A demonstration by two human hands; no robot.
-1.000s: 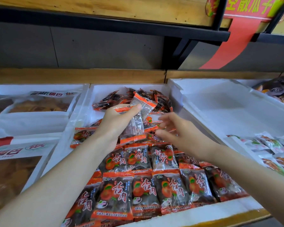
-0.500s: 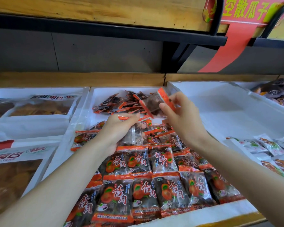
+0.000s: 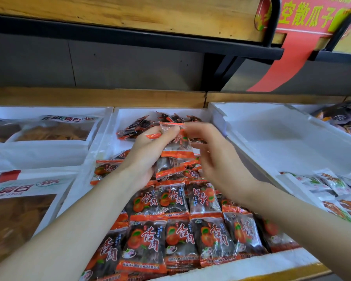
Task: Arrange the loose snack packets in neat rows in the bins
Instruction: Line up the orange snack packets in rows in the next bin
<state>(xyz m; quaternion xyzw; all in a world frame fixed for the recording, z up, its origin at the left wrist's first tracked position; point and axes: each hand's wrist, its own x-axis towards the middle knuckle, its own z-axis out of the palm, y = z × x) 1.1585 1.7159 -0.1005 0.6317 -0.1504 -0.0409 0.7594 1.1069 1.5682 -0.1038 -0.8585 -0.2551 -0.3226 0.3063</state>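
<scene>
Head view of a shop display, centred on the middle bin (image 3: 99, 153), a white foam tray of dark dried-apricot snack packets with orange-red ends.

The left hand (image 3: 148, 153) is raised over the centre of the middle bin. Its fingers and thumb are curled round a stack of packets (image 3: 171, 157) held roughly upright, and a clear-backed packet edge shows at the top of the stack.

The right hand (image 3: 217, 159) is just right of that stack, with its fingers bent toward the stack's upper edge. Motion blur hides the fingertips, so whether they pinch a packet or only touch it cannot be told.

In the near half of the middle bin, rows of packets (image 3: 178, 230) lie face up and overlap like tiles. One packet in the second row is turned upside down. At the back of the middle bin is a loose heap (image 3: 136, 128) of the same packets, lying at mixed angles.

Left of the middle bin, a neighbouring bin (image 3: 107, 118) holds flat window bags (image 3: 55, 132) with golden-brown contents. Right of the middle bin, another foam bin (image 3: 261, 142) has white packets (image 3: 330, 185) at its near end. Above and to the right of the middle bin hangs a red sign (image 3: 310, 15).
</scene>
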